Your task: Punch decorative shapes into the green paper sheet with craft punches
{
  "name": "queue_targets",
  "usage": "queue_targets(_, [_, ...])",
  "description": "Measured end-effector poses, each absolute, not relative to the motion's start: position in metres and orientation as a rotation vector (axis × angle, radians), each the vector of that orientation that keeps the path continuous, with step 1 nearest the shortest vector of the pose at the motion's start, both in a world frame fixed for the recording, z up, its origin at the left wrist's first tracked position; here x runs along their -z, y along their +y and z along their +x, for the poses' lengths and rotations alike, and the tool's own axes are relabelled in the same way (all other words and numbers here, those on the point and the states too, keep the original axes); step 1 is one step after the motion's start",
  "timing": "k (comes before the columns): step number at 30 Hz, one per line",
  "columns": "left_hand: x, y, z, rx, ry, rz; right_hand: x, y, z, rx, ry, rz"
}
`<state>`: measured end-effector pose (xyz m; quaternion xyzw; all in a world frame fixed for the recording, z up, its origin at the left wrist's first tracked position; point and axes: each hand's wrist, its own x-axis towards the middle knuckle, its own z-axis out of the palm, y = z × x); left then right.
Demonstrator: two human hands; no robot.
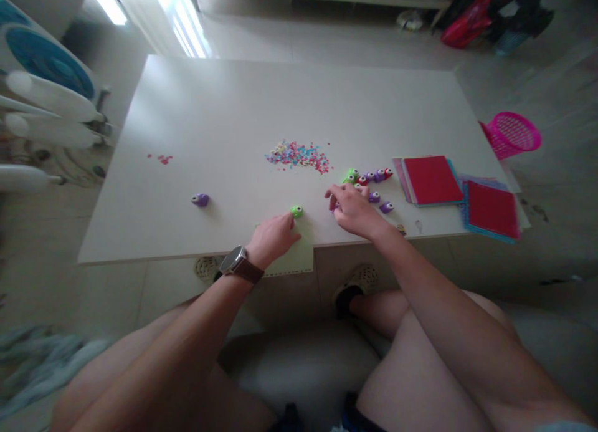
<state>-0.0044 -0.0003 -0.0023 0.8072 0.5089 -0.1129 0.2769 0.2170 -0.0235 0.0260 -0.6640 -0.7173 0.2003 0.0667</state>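
My left hand (272,237), with a watch on the wrist, is closed at the table's front edge. Its fingertips are on a small green paper punch (297,211) with an eye-like spot. A pale yellow-green sheet of paper (299,251) lies under this hand and juts past the edge. My right hand (351,209) is curled, with part of a purple paper punch (335,206) showing between its fingers and thumb. Just beyond it stands a cluster of green, red and purple punches (379,176), partly hidden by the hand. Another purple punch (200,199) stands alone on the left.
A heap of coloured paper bits (299,156) lies mid-table, with a few red bits (164,159) at left. Two stacks of coloured paper, one red-topped (433,179) and another beside it (493,209), lie at right. A pink basket (514,134) stands past the white table (224,108).
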Motion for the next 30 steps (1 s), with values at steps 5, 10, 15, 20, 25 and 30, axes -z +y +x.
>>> queue_targets(5, [0.002, -0.001, -0.004, 0.328, 1.377, 2.167, -0.029, -0.024, 0.218, -0.7, -2.25, -2.022])
queue_targets(10, [0.0, -0.001, -0.003, 0.33, 1.375, 2.175, -0.019, -0.026, 0.218, -0.579, -2.295, -1.983])
queue_targets(15, [-0.002, -0.001, -0.002, 0.339, 1.38, 2.181, -0.023, -0.024, 0.219, -0.47, -2.168, -2.004])
queue_targets(20, [-0.001, -0.001, -0.002, 0.332, 1.379, 2.173, -0.021, -0.025, 0.217, -0.518, -2.176, -1.986])
queue_targets(25, [-0.001, -0.002, -0.003, 0.267, 1.361, 2.174, -0.012, -0.033, 0.201, -0.608, -2.35, -1.762])
queue_targets(30, [0.0, -0.003, -0.004, 0.286, 1.356, 2.17, -0.006, -0.041, 0.184, -0.629, -2.52, -1.696])
